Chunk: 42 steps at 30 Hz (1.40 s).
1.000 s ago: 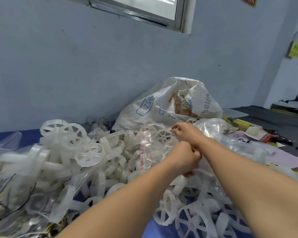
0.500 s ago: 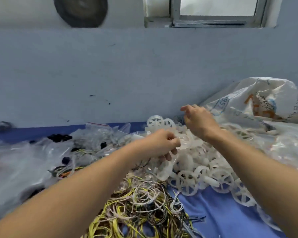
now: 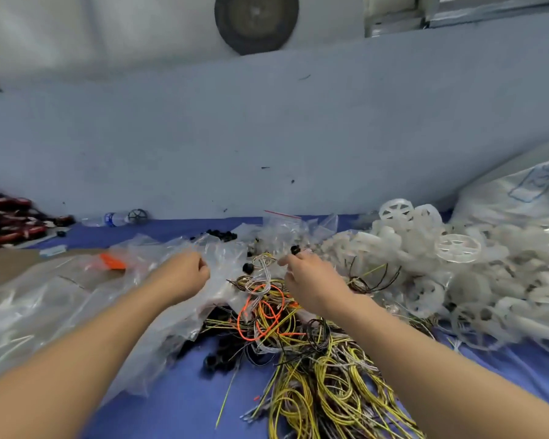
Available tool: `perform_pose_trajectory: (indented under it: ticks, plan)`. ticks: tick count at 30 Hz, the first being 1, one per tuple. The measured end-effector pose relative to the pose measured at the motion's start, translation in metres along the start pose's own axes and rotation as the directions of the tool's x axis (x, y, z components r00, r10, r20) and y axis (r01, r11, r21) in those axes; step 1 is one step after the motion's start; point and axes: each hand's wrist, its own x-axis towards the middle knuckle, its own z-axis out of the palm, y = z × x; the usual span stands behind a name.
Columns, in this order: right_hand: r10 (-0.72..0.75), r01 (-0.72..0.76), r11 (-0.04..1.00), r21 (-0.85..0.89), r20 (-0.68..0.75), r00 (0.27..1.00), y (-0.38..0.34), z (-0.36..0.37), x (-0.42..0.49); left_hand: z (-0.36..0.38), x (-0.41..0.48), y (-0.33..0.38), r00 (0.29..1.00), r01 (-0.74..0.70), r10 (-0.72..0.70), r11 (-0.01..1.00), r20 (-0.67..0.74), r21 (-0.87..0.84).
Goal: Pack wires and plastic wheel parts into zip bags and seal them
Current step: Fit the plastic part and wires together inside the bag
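Fingers of our left hand curl in toward the palm over the crumpled clear plastic bags; the frame is blurred there, so we cannot tell whether they pinch the film or hold nothing. Our right hand also has its fingers bent, and the tips meet at a small black part with a thin whitish wire bundle hanging just beside; whether the hand truly grips either one we cannot tell.

Between and below our hands lies the tangle of wires, mostly yellow and grey, with an orange loop on top. It rests on the blue table cover. To the right of the wires is the heap of white plastic wheels, several with spokes showing, and behind that heap a large white sack leans against the wall.

A zip bag with a red strip lies among more clear bags near the wall. Small black pieces sit scattered beside it. Farther left we see a clear bottle lying on its side and a pile of dark red packets.
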Motion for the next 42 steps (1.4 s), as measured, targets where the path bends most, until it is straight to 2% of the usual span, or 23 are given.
perform_pose_trajectory:
  ticks: [5, 12, 15, 18, 21, 23, 25, 28, 29, 30, 33, 36, 39, 42]
  plan:
    - [0.016, -0.016, 1.000, 0.002, -0.059, 0.998, -0.028, 0.014, 0.003, 0.033, -0.016, -0.048, 0.970, 0.030, -0.078, 0.979, 0.230, 0.204]
    - [0.008, -0.006, 1.000, 0.027, -0.097, 0.995, -0.036, 0.016, -0.003, 0.053, -0.018, -0.071, 0.987, 0.001, -0.049, 0.955, 0.154, 0.297]
    - [-0.001, 0.005, 0.999, 0.033, -0.114, 0.994, -0.038, 0.014, -0.007, 0.049, -0.015, -0.072, 0.999, -0.012, -0.005, 0.946, 0.054, 0.324]
    - [0.008, -0.002, 0.999, 0.051, -0.117, 0.993, -0.038, 0.012, -0.011, 0.035, -0.015, -0.068, 0.995, 0.012, 0.011, 0.975, -0.102, 0.220]
    - [0.038, -0.022, 0.992, 0.123, -0.126, 0.991, -0.039, 0.003, -0.014, 0.009, -0.019, -0.051, 0.957, -0.001, 0.046, 0.988, -0.285, 0.156]
    - [0.096, -0.058, 0.967, 0.247, -0.145, 0.985, -0.041, -0.007, -0.016, -0.014, -0.021, -0.029, 0.912, -0.037, 0.074, 0.994, -0.404, 0.100]
    - [0.211, -0.129, 0.862, 0.490, -0.116, 0.971, -0.044, -0.022, -0.015, -0.036, -0.027, 0.002, 0.867, -0.143, 0.110, 0.989, -0.486, -0.031]
    - [0.316, -0.207, 0.542, 0.815, 0.031, 0.948, -0.050, -0.055, -0.017, -0.056, -0.045, 0.064, 0.810, -0.401, 0.236, 0.891, -0.537, -0.212]
    - [0.333, -0.190, 0.469, 0.862, 0.027, 0.943, -0.050, -0.068, -0.019, -0.058, -0.053, 0.087, 0.811, -0.470, 0.266, 0.827, -0.521, -0.309]
    - [0.355, -0.157, 0.448, 0.880, -0.014, 0.935, -0.047, -0.081, -0.022, -0.059, -0.061, 0.109, 0.826, -0.511, 0.287, 0.745, -0.486, -0.429]
    - [0.466, -0.074, 0.529, 0.846, -0.216, 0.858, -0.028, -0.118, -0.042, -0.053, -0.081, 0.164, 0.868, -0.494, 0.328, 0.498, -0.372, -0.713]
    - [0.474, -0.012, 0.635, 0.772, -0.378, 0.795, -0.002, -0.149, -0.080, -0.040, -0.097, 0.203, 0.870, -0.435, 0.386, 0.313, -0.306, -0.844]
    - [0.431, 0.016, 0.713, 0.701, -0.456, 0.779, 0.018, -0.168, -0.120, -0.024, -0.112, 0.237, 0.856, -0.404, 0.442, 0.247, -0.269, -0.881]
    - [0.452, -0.081, 0.794, 0.602, -0.496, 0.741, 0.031, -0.173, -0.146, -0.006, -0.129, 0.268, 0.862, -0.370, 0.448, 0.232, -0.239, -0.900]
